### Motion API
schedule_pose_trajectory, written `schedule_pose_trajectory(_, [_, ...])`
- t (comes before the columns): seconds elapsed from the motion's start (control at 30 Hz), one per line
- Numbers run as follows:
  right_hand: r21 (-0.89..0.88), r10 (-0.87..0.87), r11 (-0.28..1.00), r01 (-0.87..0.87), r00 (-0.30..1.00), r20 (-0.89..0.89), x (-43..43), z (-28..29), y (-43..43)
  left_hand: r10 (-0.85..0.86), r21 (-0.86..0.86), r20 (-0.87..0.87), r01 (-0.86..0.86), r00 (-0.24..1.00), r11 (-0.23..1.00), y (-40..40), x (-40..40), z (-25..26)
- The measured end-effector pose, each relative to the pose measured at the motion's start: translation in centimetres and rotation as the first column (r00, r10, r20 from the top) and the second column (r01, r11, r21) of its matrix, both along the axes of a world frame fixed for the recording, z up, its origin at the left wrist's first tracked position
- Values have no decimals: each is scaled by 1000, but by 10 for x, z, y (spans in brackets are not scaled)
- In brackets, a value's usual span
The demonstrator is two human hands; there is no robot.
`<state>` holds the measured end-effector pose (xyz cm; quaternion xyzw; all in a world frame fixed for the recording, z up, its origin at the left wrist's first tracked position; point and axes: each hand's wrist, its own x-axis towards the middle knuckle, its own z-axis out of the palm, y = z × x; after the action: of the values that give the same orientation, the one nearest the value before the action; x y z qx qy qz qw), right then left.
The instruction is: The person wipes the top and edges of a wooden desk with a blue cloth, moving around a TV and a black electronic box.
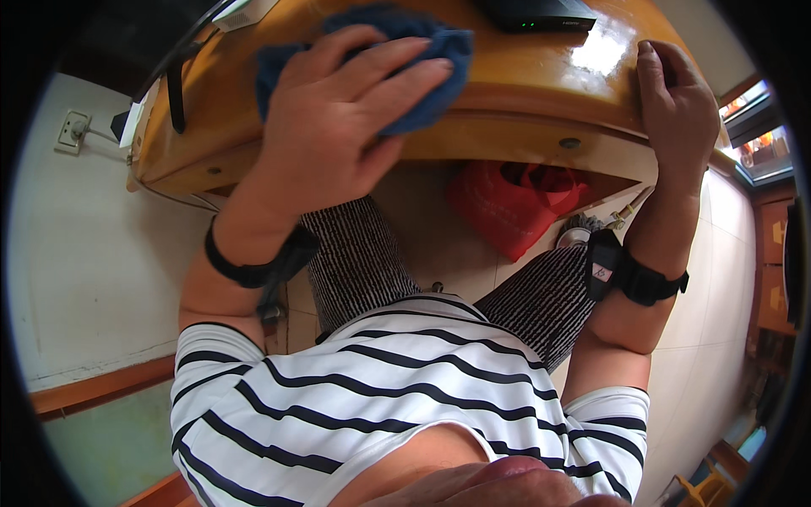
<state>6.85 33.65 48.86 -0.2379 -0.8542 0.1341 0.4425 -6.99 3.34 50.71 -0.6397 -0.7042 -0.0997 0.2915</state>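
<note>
My left hand [345, 111] lies palm down over a crumpled blue cloth [437, 95], holding it on the glossy top of a wooden desk or cabinet [513, 95]. The cloth bunches out past my fingertips and on the hand's left side. At the right end of the wooden top rests my right hand [681, 104], its fingers curled in and no object visible in it. Part of those fingers is hidden from view. A black set-top box [545, 16] with small green lights sits on the top between my hands, towards the back.
A white device [244, 14] and a black stand leg [175, 95] are at the back left. Beneath hangs or stands a red bag [507, 209], with a grey mop head [580, 229] nearby. A plug sits in the wall socket [73, 132]; its cord runs to the furniture.
</note>
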Motion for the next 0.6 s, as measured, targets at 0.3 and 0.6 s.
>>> schedule_pose_trajectory(0.3, [76,3,997,-8,997,73,8,-29,62,-227,345,-128,257,966,903,33,37,-101])
schedule_pose_trajectory(0.6, [-16,36,999,-35,991,129,-3,-29,64,192,369,-288,-77,938,926,-96,-40,-148])
